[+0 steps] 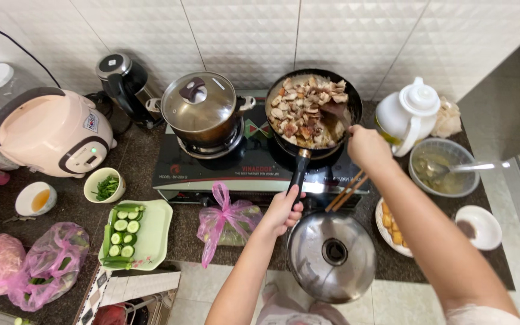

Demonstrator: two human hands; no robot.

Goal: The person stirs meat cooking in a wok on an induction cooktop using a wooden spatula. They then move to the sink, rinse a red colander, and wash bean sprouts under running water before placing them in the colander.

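On a dark counter (151,156) before white tiles, my left hand (281,212) grips the pan handle (298,171); my right hand (365,147) clasps a spatula (334,112); pink bag (227,219) nearby.

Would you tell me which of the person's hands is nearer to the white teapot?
The right hand. It holds a spatula over the frying pan, just left of the white teapot. The left hand grips the pan's handle, farther away toward the counter's front edge.
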